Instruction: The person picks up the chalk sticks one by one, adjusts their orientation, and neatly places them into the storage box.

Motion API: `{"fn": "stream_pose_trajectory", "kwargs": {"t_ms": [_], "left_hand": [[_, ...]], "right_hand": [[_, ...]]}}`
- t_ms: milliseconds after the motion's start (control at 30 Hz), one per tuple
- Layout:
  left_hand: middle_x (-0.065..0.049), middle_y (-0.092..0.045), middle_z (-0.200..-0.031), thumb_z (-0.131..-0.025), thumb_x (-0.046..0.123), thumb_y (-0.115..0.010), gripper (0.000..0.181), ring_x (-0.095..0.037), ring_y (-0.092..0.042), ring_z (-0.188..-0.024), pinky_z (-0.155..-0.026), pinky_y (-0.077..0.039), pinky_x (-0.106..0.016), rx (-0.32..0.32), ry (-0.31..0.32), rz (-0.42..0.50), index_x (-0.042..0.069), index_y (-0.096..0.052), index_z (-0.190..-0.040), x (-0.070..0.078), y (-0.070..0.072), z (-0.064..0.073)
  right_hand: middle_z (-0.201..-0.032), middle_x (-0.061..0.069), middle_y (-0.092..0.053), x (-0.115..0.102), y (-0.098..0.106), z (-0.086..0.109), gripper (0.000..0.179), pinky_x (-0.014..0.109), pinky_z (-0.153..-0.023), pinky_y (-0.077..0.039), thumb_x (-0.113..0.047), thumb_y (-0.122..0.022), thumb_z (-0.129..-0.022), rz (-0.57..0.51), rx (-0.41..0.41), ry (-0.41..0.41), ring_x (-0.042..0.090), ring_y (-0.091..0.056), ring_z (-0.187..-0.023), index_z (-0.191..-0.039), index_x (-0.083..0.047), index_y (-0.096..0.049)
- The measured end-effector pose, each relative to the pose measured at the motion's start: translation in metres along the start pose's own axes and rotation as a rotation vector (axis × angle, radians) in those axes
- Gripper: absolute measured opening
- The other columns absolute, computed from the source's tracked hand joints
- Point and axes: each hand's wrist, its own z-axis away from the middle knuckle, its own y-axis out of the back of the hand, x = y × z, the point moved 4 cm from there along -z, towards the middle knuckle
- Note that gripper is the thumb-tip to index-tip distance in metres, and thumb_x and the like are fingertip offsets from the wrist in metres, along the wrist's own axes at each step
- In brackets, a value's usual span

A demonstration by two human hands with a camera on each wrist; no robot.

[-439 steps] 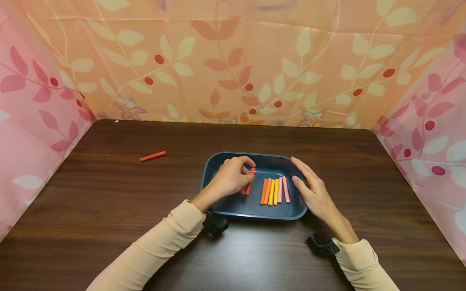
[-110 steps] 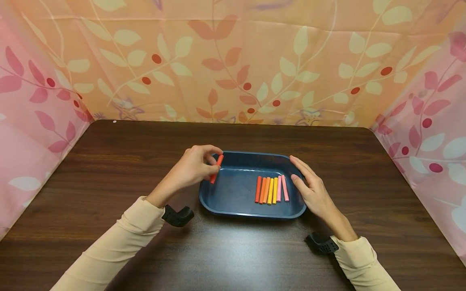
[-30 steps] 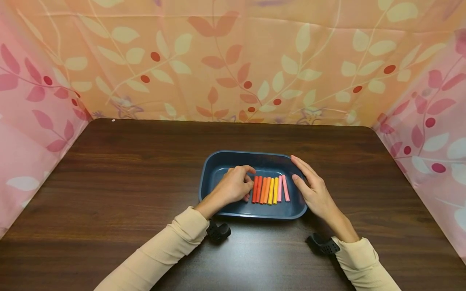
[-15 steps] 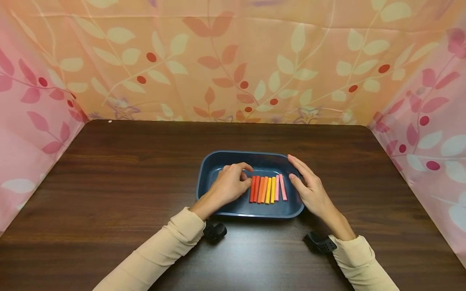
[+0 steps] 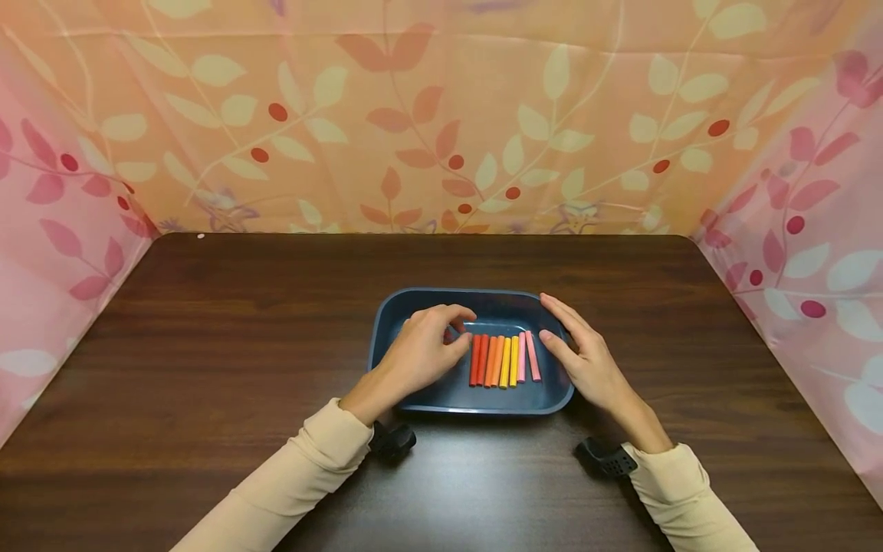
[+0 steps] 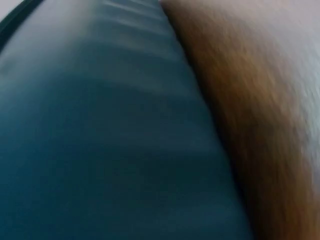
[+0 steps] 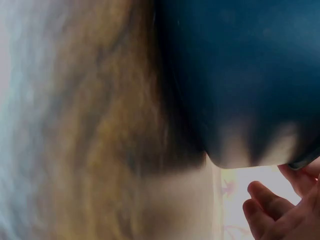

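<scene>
Red, orange, yellow and pink crayon-like sticks [image 5: 502, 362] lie side by side in the right half of a dark blue tray [image 5: 476, 409]. The rightmost pink one leans slightly. My left hand [image 5: 426, 349] hovers over the tray's left half, fingers loosely bent and thumb near the red end of the row, with nothing visible in it. My right hand [image 5: 586, 356] rests at the tray's right end, thumb over the rim and fingers fairly straight along the corner. The right wrist view shows some of its fingers [image 7: 272, 205] beside the tray wall [image 7: 240, 90].
The tray stands on a dark brown wooden table [image 5: 241, 345]. Patterned orange and pink cloth [image 5: 441, 115] surrounds the back and sides. A small white spot [image 5: 201, 236] sits at the far left edge. Tray wall [image 6: 110, 140] fills much of the blurred left wrist view.
The red stick pinched in my left hand at the tray's left rim now lies at the row's left end. That hand has let go and drawn slightly away. My right hand stays put.
</scene>
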Motion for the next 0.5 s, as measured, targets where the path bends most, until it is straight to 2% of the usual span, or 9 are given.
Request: {"fn": "stream_pose_trajectory", "kwargs": {"t_ms": [100, 167, 267, 367, 500], "left_hand": [[-0.007, -0.069, -0.115, -0.093, 0.015, -0.067, 0.032, -0.023, -0.064, -0.099, -0.082, -0.054, -0.036, 0.009, -0.045, -0.02, 0.011, -0.067, -0.124, -0.001, 0.008, 0.005], [-0.008, -0.068, -0.119, -0.093, 0.014, -0.067, 0.032, -0.025, -0.064, -0.105, -0.086, -0.055, -0.04, 0.027, -0.084, -0.041, 0.01, -0.067, -0.125, -0.001, 0.016, 0.007], [-0.007, -0.067, -0.122, -0.093, 0.014, -0.067, 0.033, -0.025, -0.064, -0.111, -0.091, -0.054, -0.042, 0.074, -0.137, -0.084, 0.009, -0.066, -0.125, -0.003, 0.03, 0.009], [-0.007, -0.066, -0.124, -0.092, 0.013, -0.068, 0.035, -0.025, -0.062, -0.116, -0.095, -0.052, -0.044, 0.126, -0.169, -0.116, 0.008, -0.065, -0.127, -0.008, 0.047, 0.009], [-0.01, -0.064, -0.128, -0.091, 0.011, -0.068, 0.039, -0.026, -0.059, -0.121, -0.099, -0.05, -0.046, 0.204, -0.215, -0.131, 0.007, -0.063, -0.129, -0.017, 0.067, 0.007]], "right_hand": [[-0.158, 0.01, -0.039, -0.002, 0.003, 0.001, 0.054, 0.02, -0.118, -0.025, -0.018, -0.056, -0.101, 0.015, -0.03, -0.018, 0.034, -0.035, -0.146, -0.152, -0.014, -0.041], [-0.159, 0.01, -0.037, -0.004, 0.006, 0.0, 0.054, 0.035, -0.121, -0.026, -0.02, -0.054, -0.101, 0.018, -0.037, -0.025, 0.033, -0.033, -0.148, -0.153, -0.016, -0.039], [-0.16, 0.011, -0.035, -0.005, 0.012, -0.003, 0.053, 0.055, -0.119, -0.025, -0.022, -0.052, -0.102, 0.026, -0.031, -0.024, 0.034, -0.03, -0.149, -0.154, -0.017, -0.037], [-0.16, 0.013, -0.034, -0.005, 0.018, -0.009, 0.054, 0.062, -0.116, -0.024, -0.023, -0.051, -0.103, 0.051, -0.02, -0.017, 0.036, -0.029, -0.149, -0.154, -0.015, -0.037], [-0.161, 0.013, -0.032, -0.001, 0.026, -0.02, 0.056, 0.064, -0.116, -0.023, -0.028, -0.051, -0.103, 0.11, -0.02, -0.026, 0.037, -0.027, -0.149, -0.155, -0.013, -0.035]]}}
